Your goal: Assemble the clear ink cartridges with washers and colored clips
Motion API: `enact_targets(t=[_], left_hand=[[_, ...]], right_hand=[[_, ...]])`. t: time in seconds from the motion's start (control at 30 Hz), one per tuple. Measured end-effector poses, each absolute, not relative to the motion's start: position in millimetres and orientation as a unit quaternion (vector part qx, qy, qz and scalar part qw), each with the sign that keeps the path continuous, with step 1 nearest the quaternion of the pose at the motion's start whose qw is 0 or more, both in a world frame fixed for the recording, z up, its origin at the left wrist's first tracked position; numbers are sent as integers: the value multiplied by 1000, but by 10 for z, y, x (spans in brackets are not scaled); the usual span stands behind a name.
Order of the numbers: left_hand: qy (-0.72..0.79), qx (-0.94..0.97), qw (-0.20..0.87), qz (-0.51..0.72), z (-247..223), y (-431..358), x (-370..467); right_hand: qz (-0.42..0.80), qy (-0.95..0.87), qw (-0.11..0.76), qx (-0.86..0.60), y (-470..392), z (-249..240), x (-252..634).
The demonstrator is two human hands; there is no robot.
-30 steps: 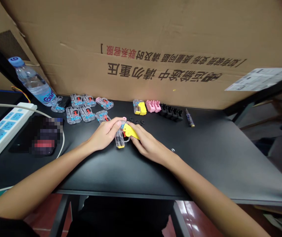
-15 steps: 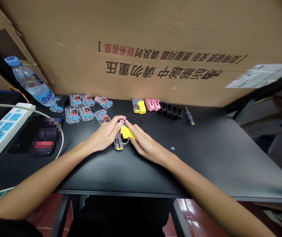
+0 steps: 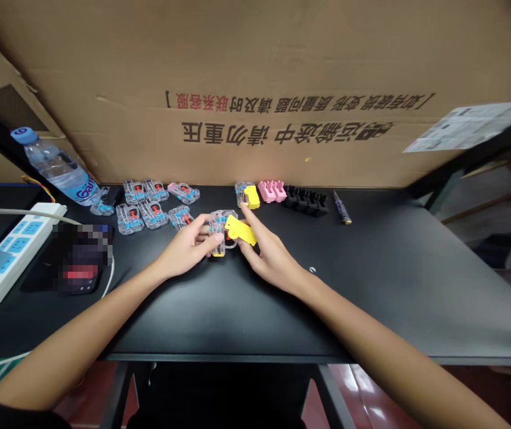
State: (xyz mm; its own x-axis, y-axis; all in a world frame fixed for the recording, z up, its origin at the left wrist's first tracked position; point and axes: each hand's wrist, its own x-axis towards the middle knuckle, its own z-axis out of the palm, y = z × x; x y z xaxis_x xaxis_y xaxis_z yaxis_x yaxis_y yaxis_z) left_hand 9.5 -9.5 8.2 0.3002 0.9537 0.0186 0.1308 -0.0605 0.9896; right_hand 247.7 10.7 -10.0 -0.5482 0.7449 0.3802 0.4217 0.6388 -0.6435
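My left hand (image 3: 186,249) is closed around a clear plastic case (image 3: 217,225) with a yellow end, its thumb pressing on the front. The case is lifted upright above the table and has a loop on its right side. My right hand (image 3: 273,253) is closed on a flat yellow plastic piece (image 3: 241,231), with the index finger stretched along its upper side. The yellow piece meets or overlaps the right side of the case; I cannot tell whether they are joined. A red part shows between them.
Several similar clear cases (image 3: 153,214) lie at the back left. Behind my hands are a clear-and-yellow case (image 3: 250,196), pink parts (image 3: 273,191) and black parts (image 3: 306,201). A screwdriver (image 3: 341,210), small white clip (image 3: 312,270), bottle (image 3: 58,164) and power strip (image 3: 18,253) lie around.
My hands have moved apart slightly, and the clear case has come up into my left fingers. The pink ring at my fingertips and the black rings behind are out of sight.
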Motion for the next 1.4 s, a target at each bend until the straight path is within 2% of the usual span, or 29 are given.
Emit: enact_targets(t=[0.13,0.3,0.4,0.63,0.8,0.93,1.03,1.2,1.4], left_hand=[[473,592,497,422,102,-73,94],[487,588,452,461,173,-34,51],[497,584,428,478,194,-36,50],[486,587,490,424,182,-102,121],[485,554,520,433,206,-76,77],[482,559,526,423,184,-74,81],[488,616,458,417,184,-79,44],[524,719,247,384,230,-32,-155],[524,752,186,355,206,31,-263]], right_hand=[[295,-812,346,-366,129,-26,2471],[450,-671,420,-412,165,26,2457],[460,-619,463,-437,148,14,2408],[547,-642,375,-385,60,-21,2256],[456,-687,418,-381,28,-22,2281],[557,-616,409,-378,56,24,2301],[632,-525,407,-400,242,110,2310],[653,-446,412,-453,783,292,2275],[644,-459,375,-484,1092,330,2135]])
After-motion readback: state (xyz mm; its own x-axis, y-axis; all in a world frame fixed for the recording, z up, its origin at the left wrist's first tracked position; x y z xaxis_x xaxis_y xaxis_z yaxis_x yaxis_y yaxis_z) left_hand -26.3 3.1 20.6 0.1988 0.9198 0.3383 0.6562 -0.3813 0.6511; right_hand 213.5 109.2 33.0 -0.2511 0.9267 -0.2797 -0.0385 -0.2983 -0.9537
